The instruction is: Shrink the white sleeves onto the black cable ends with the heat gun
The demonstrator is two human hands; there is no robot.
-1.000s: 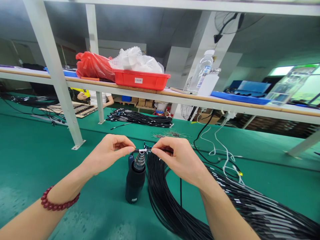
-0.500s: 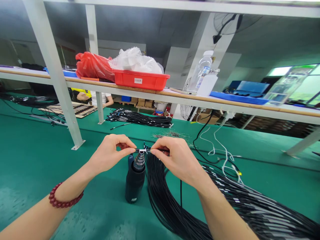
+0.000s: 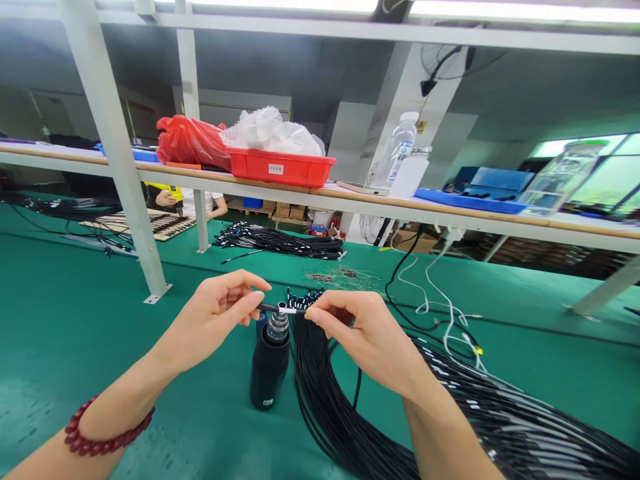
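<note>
A black cable with a white sleeve lies level between my two hands, just over the metal nozzle of a heat gun. My left hand is closed on the cable's left end, its index finger lifted clear. On the other side of the sleeve, my right hand pinches the cable between thumb and fingers. The dark heat gun stands upright with its nozzle pointing up. Right behind it, a thick bundle of black cables curves toward me, its tips showing white and blue.
More black cables with white labels lie at the right, another bundle farther back. Wire scraps litter the green table. A shelf crosses above, carrying a red tray and bottles. Beyond it, a person holds a yellow tool.
The cable and both hands sit slightly lower in view. My left index finger has lifted off the cable, and more of the cable's left end shows. The view has tilted up a little.
</note>
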